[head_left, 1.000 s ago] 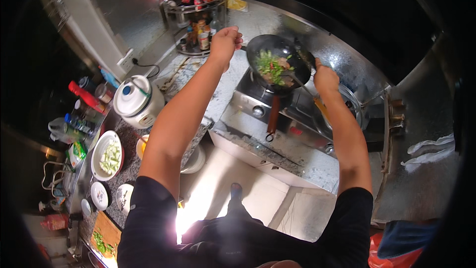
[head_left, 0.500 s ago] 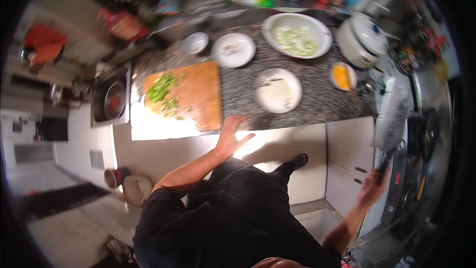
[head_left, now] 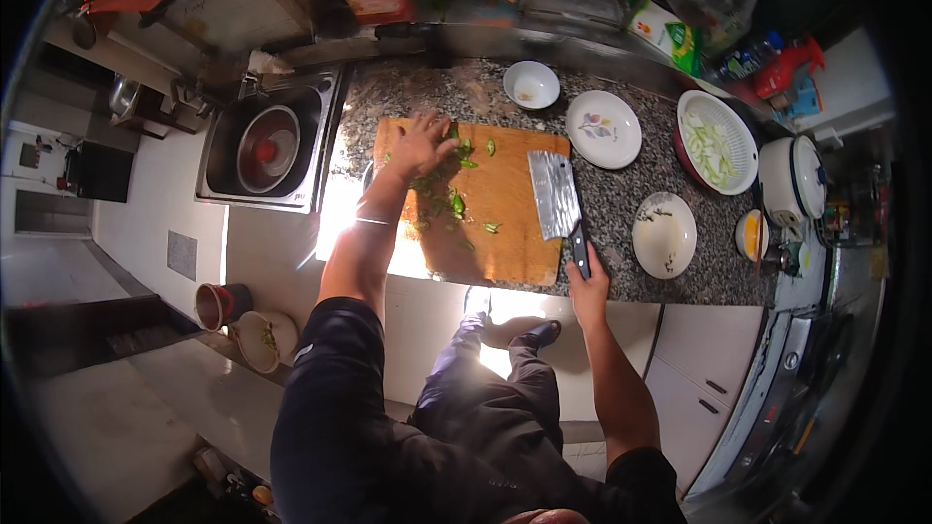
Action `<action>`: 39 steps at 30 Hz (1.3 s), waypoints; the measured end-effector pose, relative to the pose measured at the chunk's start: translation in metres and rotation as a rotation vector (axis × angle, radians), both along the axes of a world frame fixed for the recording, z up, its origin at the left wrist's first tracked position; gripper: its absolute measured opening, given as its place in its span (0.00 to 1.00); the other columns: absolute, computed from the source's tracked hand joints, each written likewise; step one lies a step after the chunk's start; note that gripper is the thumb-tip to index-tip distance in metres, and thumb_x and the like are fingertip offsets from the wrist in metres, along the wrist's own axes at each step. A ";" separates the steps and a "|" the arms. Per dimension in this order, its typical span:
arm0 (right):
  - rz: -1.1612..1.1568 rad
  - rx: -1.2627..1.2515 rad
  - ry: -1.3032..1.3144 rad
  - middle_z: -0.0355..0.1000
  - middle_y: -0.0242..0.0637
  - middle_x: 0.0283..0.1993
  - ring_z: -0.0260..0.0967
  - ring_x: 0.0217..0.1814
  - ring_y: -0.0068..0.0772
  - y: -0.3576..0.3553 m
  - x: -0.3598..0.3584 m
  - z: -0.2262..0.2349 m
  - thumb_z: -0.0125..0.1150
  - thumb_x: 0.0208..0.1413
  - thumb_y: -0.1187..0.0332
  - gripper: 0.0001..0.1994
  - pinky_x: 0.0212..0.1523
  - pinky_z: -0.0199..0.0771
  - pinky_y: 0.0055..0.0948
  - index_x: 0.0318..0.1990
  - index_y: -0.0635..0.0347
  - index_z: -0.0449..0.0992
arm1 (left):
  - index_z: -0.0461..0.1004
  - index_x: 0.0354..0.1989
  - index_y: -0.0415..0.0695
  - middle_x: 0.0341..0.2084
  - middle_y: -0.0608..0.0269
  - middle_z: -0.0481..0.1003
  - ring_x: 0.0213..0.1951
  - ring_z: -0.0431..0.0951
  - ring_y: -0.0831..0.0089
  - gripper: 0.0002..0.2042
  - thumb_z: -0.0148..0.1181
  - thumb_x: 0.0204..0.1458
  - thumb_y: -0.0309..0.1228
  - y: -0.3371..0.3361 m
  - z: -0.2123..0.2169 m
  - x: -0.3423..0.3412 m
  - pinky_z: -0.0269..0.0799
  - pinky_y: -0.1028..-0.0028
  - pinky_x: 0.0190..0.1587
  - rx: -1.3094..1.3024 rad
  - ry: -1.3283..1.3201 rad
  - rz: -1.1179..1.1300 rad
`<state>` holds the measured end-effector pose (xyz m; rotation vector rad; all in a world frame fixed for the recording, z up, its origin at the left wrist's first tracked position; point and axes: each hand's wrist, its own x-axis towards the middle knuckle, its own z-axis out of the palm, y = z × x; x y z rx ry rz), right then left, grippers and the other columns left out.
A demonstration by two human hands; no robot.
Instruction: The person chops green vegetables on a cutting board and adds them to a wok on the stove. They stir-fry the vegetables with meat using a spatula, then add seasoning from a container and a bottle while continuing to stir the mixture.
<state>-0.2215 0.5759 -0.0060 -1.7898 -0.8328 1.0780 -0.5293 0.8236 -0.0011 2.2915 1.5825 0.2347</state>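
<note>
Currently the person stands at a speckled granite counter (head_left: 621,199) with both arms extended over a wooden cutting board (head_left: 505,223). The left hand (head_left: 419,144) lies flat on the board with fingers spread, covering a heap of chopped green vegetable pieces (head_left: 449,196) near the board's upper left corner; loose pieces lie scattered toward the board's centre. The right hand (head_left: 588,283) is closed around the dark handle of a cleaver (head_left: 555,202). The broad steel blade rests flat on the right part of the board, with the handle extending past the board's lower right edge.

To the left of the board sits a steel sink (head_left: 267,146) holding a round metal bowl (head_left: 268,147). Beyond the board stands a small white bowl (head_left: 531,84), and beside it a white plate with a floral print (head_left: 603,128). A second white plate (head_left: 664,234) lies right of the cleaver. Further right, a white colander (head_left: 716,142) contains pale sliced vegetable, next to a white rice cooker (head_left: 791,178).
</note>
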 end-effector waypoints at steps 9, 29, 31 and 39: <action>0.435 0.158 -0.282 0.73 0.42 0.36 0.71 0.34 0.29 0.115 -0.037 0.006 0.58 0.47 0.71 0.23 0.36 0.69 0.25 0.55 0.56 0.66 | 0.57 0.60 0.50 0.62 0.55 0.52 0.64 0.48 0.54 0.32 0.50 0.49 0.53 -0.045 0.029 -0.041 0.40 0.49 0.62 0.035 -0.037 -0.152; -0.191 -0.098 0.145 0.62 0.26 0.19 0.55 0.14 0.15 -0.030 -0.164 0.000 0.52 0.56 0.70 0.28 0.13 0.57 0.19 0.63 0.58 0.51 | 0.48 0.62 0.38 0.62 0.39 0.43 0.63 0.40 0.37 0.62 0.59 0.16 0.69 -0.088 -0.030 -0.023 0.36 0.37 0.58 0.232 0.043 -0.067; -0.186 -0.050 0.121 0.62 0.27 0.19 0.55 0.14 0.15 -0.010 -0.169 0.005 0.53 0.55 0.70 0.28 0.13 0.57 0.20 0.63 0.58 0.51 | 0.46 0.63 0.38 0.62 0.39 0.43 0.62 0.39 0.36 0.64 0.60 0.16 0.69 -0.077 -0.025 -0.019 0.35 0.37 0.58 0.312 0.126 0.032; 0.078 0.025 -0.114 0.71 0.44 0.38 0.66 0.34 0.29 0.019 -0.157 0.016 0.54 0.53 0.70 0.27 0.37 0.67 0.26 0.60 0.65 0.56 | 0.42 0.62 0.31 0.61 0.33 0.42 0.64 0.40 0.41 0.67 0.61 0.14 0.68 -0.083 -0.013 -0.017 0.33 0.48 0.62 0.149 0.038 -0.008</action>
